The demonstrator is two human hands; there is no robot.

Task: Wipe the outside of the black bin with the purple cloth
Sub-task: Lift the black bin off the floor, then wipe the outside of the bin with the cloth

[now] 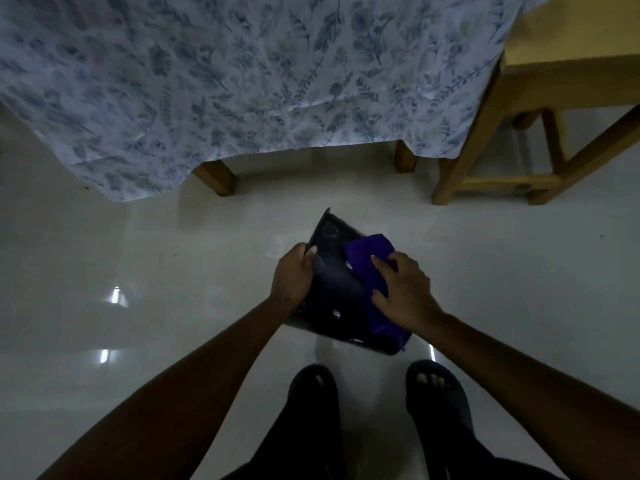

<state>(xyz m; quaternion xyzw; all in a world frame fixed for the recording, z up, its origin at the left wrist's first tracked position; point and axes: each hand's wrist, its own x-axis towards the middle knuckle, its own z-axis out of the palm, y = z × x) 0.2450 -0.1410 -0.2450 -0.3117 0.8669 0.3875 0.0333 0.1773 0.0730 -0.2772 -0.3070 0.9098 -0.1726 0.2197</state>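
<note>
Wiping looks under way; I cannot tell how much is already clean. My left grip is curled round the edge of the black bin, which is tilted just ahead of my feet. The purple cloth lies on its upturned side, pressed under my right grip, whose fingers are spread flat.

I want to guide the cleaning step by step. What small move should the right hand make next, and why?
Probably slide the cloth leftward across the bin. The right hand presses the cloth flat on the bin's right part, while the dark face beside it lies bare. The left hand grips the bin's edge, so the bin seems steady.
</note>
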